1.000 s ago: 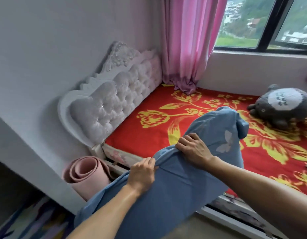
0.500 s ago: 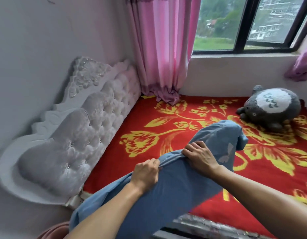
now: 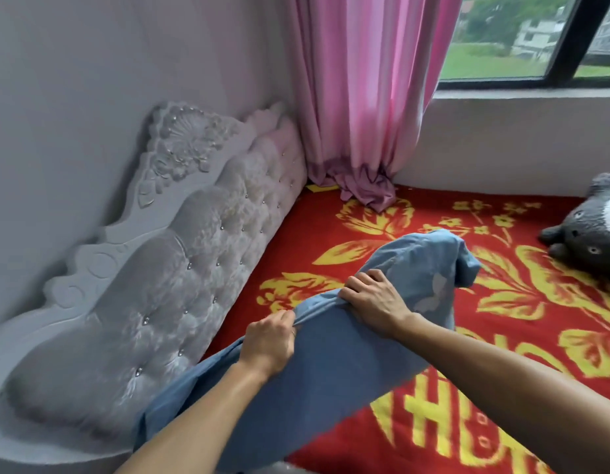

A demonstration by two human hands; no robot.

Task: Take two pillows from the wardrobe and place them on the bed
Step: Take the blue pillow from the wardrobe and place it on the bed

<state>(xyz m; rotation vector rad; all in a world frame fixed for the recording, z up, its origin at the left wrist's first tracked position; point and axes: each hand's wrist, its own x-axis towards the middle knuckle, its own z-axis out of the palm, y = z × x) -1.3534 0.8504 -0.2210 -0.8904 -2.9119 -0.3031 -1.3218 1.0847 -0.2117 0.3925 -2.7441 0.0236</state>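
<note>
Now both hands grip one blue pillow along its upper edge. The left hand is curled into a fist, bunching the fabric between thumb and fingers at the ridge. The right hand lies over the same ridge a little further along, fingers bent down over the far side and clamped on the cloth. The two hands are near each other but apart.

The pillow slants from lower left to upper right. Its far end, with a pale butterfly print and a loose flap of case, is over the bed; its near end hangs down past the bed's edge by the left forearm. Whether the underside touches the blanket cannot be told.

The bed is covered by a red blanket with yellow flowers and letters. A grey tufted headboard with a carved crest runs along the left, against the wall. A pink curtain hangs in the corner, its hem heaped on the blanket. A grey plush toy lies at the right edge of the bed, well apart from the pillow, under the window. Only one pillow is in view.
</note>
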